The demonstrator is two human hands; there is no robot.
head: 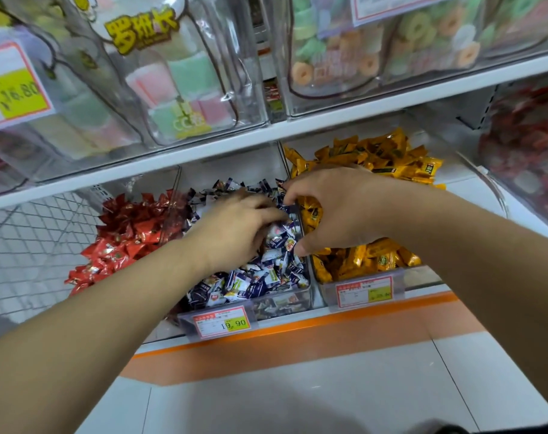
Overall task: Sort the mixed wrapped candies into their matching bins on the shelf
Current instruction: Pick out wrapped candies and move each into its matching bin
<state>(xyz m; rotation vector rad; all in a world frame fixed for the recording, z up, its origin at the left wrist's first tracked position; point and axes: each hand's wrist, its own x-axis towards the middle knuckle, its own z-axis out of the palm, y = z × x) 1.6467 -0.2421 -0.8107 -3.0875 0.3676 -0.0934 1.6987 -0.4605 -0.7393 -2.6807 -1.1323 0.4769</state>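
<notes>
Both hands are down in the middle clear plastic bin (300, 296), the one heaped with small navy-and-white wrapped candies (260, 277). The left hand (235, 227) lies palm down on that heap with its fingers curled into the wrappers; whether it actually has one pinched I can't tell, the fingertips are buried. The right hand (335, 208) sits over the divider between the middle bin and the clear plastic bin on the right (401, 277), which is full of yellow-orange wrapped candy bars (376, 161). Its fingers are bent and drawn close together at the navy pile's back edge, thumb pointing down near the divider. Looks like a pinching pose, but what's between the fingertips is too blurry to call.

To the left of the middle bin is a pile of red foil wrapped candies (125, 239), touching the divider on that side. Each front bin wall has a red-bordered price label with a yellow patch: the middle one (222, 324) reads 19.90, the right one (365, 291) is too small to read.

A white shelf board (329, 120) runs above, holding clear tubs of pastel marshmallow cubes (178, 86) and pastel ring candies (369, 57). Below the bins there's an orange strip (297, 327) along the shelf edge, then pale floor tiles (297, 402).
</notes>
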